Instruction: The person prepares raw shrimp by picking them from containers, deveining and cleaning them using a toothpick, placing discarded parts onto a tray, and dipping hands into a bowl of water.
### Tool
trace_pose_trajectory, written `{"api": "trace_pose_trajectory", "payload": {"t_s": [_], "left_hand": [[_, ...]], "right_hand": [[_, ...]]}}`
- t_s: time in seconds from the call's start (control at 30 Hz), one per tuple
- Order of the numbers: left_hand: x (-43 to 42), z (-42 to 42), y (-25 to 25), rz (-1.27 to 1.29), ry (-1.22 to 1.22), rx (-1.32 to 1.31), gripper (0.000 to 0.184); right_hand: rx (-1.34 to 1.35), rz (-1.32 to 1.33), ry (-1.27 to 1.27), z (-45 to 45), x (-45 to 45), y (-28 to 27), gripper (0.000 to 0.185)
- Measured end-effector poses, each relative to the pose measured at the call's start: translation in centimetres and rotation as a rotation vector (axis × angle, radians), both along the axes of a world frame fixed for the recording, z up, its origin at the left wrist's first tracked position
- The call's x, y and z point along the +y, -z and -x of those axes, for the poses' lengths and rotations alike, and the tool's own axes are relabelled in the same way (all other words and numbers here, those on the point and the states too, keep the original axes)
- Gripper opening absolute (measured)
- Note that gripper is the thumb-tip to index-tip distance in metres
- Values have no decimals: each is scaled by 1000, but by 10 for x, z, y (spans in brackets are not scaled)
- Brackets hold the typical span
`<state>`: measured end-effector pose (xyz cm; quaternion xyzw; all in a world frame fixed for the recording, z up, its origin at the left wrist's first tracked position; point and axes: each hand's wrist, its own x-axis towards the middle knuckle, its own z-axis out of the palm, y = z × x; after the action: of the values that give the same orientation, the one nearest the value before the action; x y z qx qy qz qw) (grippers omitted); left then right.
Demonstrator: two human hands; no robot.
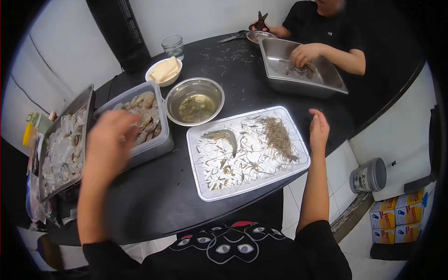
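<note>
My left hand, blurred by motion, is over the near-left part of a clear plastic tub of raw shrimp; its fingertips are smeared, so any hold is unclear. My right hand is raised beside the right edge of a white tray, holding nothing, its fingers extended. One whole shrimp lies on the tray's upper left. A heap of thin brown trimmings covers its right part, with scattered bits elsewhere.
Behind the tray are a steel bowl of cloudy liquid, a white bowl and a glass. A metal tray of shrimp and ice stands far left. Opposite, a person holds scissors and reaches into a steel pan.
</note>
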<state>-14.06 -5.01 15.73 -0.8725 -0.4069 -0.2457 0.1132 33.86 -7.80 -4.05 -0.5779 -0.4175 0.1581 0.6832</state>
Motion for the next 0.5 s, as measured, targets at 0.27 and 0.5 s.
{"api": "trace_pose_trajectory", "payload": {"t_s": [0.27,0.5], "left_hand": [[42,-130,103,266,425,360,23],[49,-163,122,460,101,527,16]], "right_hand": [[-29,-1,-10,2,0,-2,22],[-53,-56,11,2,2,0,23]]}}
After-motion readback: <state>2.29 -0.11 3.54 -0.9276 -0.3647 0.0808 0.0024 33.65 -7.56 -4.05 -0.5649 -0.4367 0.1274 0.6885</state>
